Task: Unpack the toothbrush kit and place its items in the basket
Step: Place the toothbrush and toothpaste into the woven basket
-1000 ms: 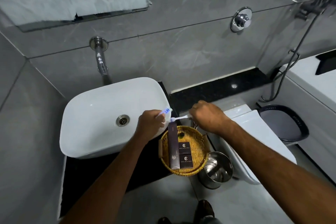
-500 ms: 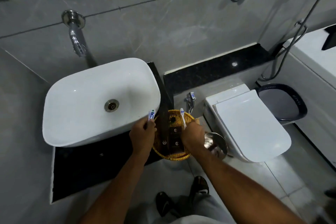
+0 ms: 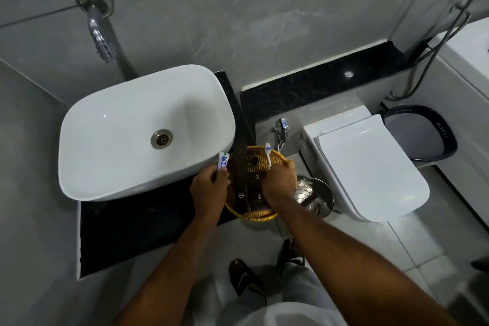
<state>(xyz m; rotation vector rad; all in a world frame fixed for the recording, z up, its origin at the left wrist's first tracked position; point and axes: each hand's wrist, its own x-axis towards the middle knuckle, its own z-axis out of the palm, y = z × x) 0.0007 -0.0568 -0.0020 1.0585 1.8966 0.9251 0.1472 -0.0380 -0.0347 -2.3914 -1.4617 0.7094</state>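
A round woven basket [image 3: 277, 157] sits on the black counter, right of the sink. Inside it lie a long dark box [image 3: 241, 180] and small dark packets [image 3: 257, 177]. My left hand [image 3: 209, 190] is at the basket's left rim and grips a small white and blue toothpaste tube [image 3: 222, 161], which points up over the sink's edge. My right hand [image 3: 280, 182] is over the basket's right half and holds a white toothbrush [image 3: 268, 152] by its handle, head pointing away from me above the basket's far rim.
A white basin [image 3: 132, 135] with a wall tap [image 3: 99, 32] fills the left. The black counter [image 3: 137, 225] runs below it. A steel bin [image 3: 315, 197] stands by the basket's right side, then a closed white toilet [image 3: 370, 167] and a dark tub [image 3: 423, 135].
The view has tilted down and my hands have come toward me from above the basket's far edge to its sides. The toothbrush and the tube now point up rather than sideways.
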